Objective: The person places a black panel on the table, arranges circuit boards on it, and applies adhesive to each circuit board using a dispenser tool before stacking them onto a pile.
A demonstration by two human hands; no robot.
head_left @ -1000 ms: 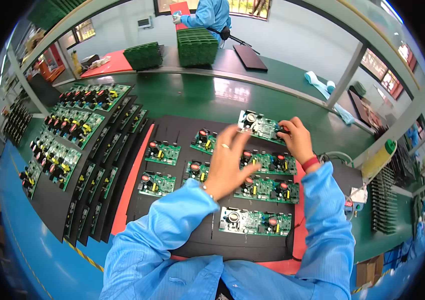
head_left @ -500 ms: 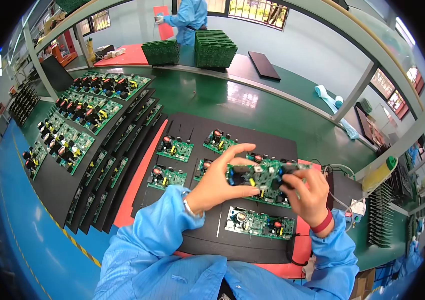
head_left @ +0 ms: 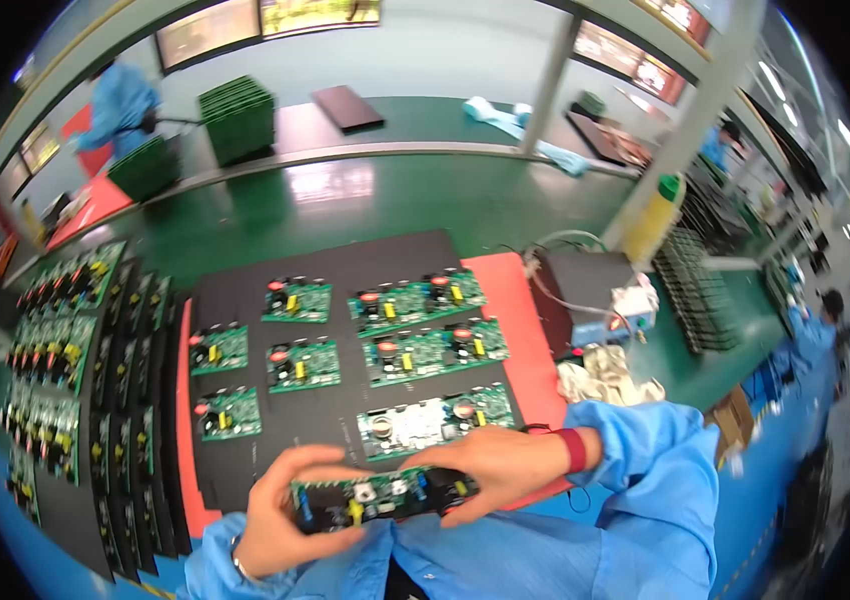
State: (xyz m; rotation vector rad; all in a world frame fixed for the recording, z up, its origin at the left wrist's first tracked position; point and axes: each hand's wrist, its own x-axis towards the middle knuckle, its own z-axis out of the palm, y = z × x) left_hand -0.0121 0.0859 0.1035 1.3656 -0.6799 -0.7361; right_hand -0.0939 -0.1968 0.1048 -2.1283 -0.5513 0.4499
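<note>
Close to my body, a green circuit board (head_left: pixel 380 497) with black, white and yellow parts is held level between both hands. My left hand (head_left: pixel 290 510) grips its left end, thumb below and fingers above. At the right end, my right hand (head_left: pixel 500 465) has its fingers wrapped round the board. Just beyond lies a board with a white area (head_left: pixel 425 425) on the black sheet (head_left: pixel 315 262). Further boards rest on that sheet, among them a single one (head_left: pixel 303 365) and a wider pair (head_left: pixel 435 350).
Stacked black trays of boards (head_left: pixel 55 350) stand at the left. On the right are a blue box (head_left: pixel 615 325), cream gloves (head_left: pixel 610 378), a yellow bottle (head_left: pixel 655 220) and a rack of boards (head_left: pixel 695 290). Green board stacks (head_left: pixel 237 120) and a person in blue (head_left: pixel 123 110) are across the bench.
The view has swung to the right. Both hands have come down nearer my body with the board, which is now level in front of me.
</note>
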